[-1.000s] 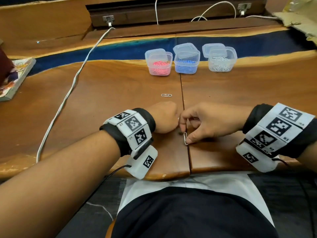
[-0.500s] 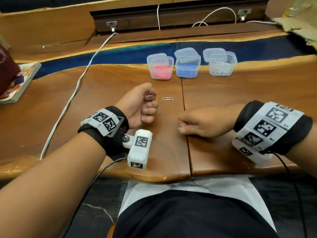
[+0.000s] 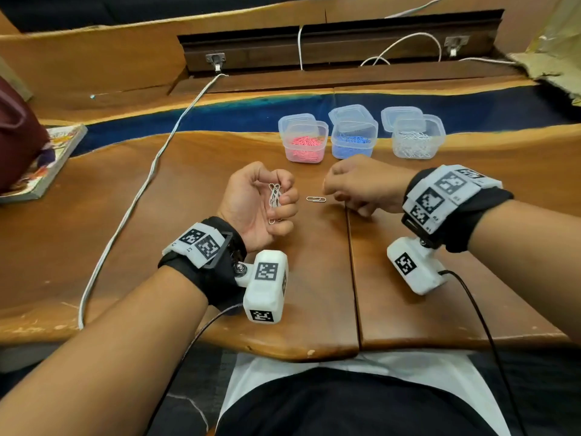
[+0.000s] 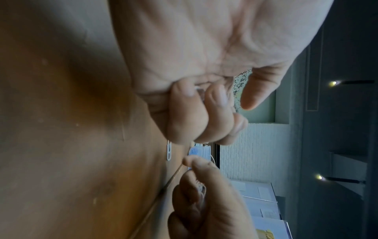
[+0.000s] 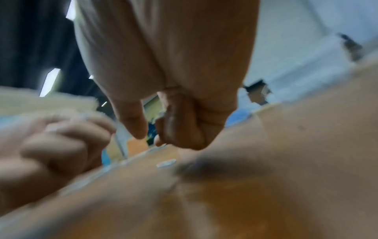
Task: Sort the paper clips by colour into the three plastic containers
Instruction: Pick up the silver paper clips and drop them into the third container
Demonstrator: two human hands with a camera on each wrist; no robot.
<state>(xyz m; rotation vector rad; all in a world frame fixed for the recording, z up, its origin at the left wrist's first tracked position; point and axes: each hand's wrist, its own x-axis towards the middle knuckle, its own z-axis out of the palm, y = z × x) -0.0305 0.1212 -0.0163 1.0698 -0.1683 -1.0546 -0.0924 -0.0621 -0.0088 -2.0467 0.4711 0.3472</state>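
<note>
My left hand (image 3: 251,206) lies palm up on the wooden table (image 3: 188,215), fingers curled round several silver paper clips (image 3: 274,198). One loose silver clip (image 3: 316,199) lies flat just right of it, also seen as the loose clip (image 4: 169,150) and, blurred, the loose clip (image 5: 166,163). My right hand (image 3: 353,184) hovers close to the right of that clip, knuckles up; in the left wrist view silver wire (image 4: 201,190) shows tucked under its curled fingers. Behind stand three clear containers: pink clips (image 3: 304,143), blue clips (image 3: 353,140), silver clips (image 3: 415,143).
Each container's lid (image 3: 349,113) leans behind it. A white cable (image 3: 138,196) runs along the table's left side. A book (image 3: 47,158) and a dark red bag (image 3: 15,136) sit at the far left. A seam (image 3: 352,262) splits the tabletop.
My left hand lifted away from the right, turned palm up and showed its silver clips. My right hand took the clip near the front seam and moved forward to the loose clip.
</note>
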